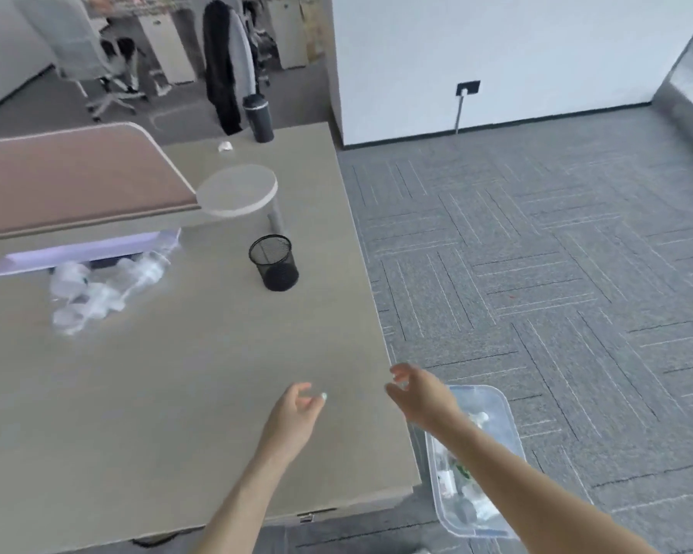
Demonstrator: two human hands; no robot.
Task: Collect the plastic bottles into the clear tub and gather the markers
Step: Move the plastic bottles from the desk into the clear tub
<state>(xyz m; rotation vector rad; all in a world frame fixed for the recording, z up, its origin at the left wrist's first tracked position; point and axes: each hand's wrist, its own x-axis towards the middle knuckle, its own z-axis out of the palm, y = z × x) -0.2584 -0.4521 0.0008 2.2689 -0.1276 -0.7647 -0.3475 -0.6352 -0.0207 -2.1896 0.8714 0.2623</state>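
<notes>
A heap of several clear plastic bottles (101,285) lies on the beige table (177,373), left of centre, partly under a raised shelf. The clear tub (505,413) stands on the carpet beside the table's right edge, with a few bottles inside; my right forearm covers part of it. My left hand (297,409) hovers over the table's near right part, fingers loosely curled, holding nothing. My right hand (421,389) is at the table's right edge, above the tub's near corner, fingers apart and empty. No markers are visible.
A black mesh pen cup (275,262) stands on the table right of the bottles. Behind it are a round white stand (237,189), a dark tumbler (259,118) and a raised pinkish shelf (73,173). Grey carpet (537,253) fills the right side. Office chairs stand at the back.
</notes>
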